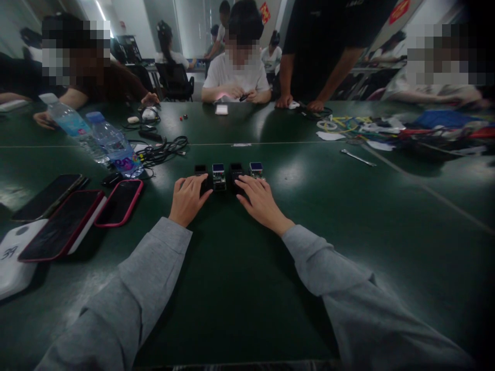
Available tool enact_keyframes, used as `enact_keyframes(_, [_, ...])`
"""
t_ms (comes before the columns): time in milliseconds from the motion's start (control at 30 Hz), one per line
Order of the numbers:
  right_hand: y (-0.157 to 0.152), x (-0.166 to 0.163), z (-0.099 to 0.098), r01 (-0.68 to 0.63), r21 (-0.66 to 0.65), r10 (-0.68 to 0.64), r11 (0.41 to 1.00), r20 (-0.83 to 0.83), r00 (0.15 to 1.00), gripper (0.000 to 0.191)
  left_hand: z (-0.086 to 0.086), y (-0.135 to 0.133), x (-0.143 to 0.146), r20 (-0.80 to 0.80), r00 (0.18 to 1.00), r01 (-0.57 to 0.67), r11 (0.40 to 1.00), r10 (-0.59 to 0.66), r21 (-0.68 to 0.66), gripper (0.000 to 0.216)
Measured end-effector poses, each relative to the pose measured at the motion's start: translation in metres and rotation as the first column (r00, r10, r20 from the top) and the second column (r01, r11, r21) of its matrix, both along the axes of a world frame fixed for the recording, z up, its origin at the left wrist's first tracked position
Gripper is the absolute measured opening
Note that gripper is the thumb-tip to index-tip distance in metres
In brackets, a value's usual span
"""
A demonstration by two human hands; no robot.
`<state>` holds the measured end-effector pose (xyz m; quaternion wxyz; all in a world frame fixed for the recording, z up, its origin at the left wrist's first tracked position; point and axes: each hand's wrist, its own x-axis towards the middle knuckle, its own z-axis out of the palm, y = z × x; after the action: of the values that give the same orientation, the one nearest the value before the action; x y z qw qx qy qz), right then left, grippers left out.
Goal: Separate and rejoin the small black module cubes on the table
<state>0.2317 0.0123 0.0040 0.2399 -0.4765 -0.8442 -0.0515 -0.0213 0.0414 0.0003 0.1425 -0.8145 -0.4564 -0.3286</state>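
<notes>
Four-cornered little gadgets with small screens stand side by side in a short row in front of me. My left hand (pixel 188 200) curves round the leftmost, a small black device (pixel 200 169), its thumb and fingers at the sides. Right of it stands an exposed circuit-board device (pixel 218 178) with a screen on top, touched by neither hand. My right hand (pixel 260 201) reaches from the right with fingers spread, fingertips against another black device (pixel 236 169). Behind those fingers a second circuit-board device (pixel 256 168) is partly hidden.
Phones, one in a pink case (pixel 119 203), and a white case marked 39 (pixel 17 255) lie left. Two water bottles (pixel 116 147) and black cables (pixel 166 150) are beyond. A wrench (pixel 358 157) and a wire pile (pixel 429 131) lie right. Several people sit or stand across the table.
</notes>
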Motion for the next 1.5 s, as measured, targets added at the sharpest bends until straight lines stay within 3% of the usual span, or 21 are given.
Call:
enact_keyframes(1000, [-0.0013, -0.0018, 0.0042, -0.05, -0.014, 0.049, 0.999, -0.013, 0.999, 0.046, 0.0028, -0.0016, 0.0011, -0.028, 1.0, -0.003, 0.999, 0.002, -0.046, 0.035])
enact_keyframes(1500, [0.0001, 0.0006, 0.0041, -0.03, -0.02, 0.027, 0.999, -0.125, 0.992, 0.047, 0.0009, 0.0005, 0.0031, -0.016, 1.0, -0.021, 0.995, 0.02, -0.099, 0.036])
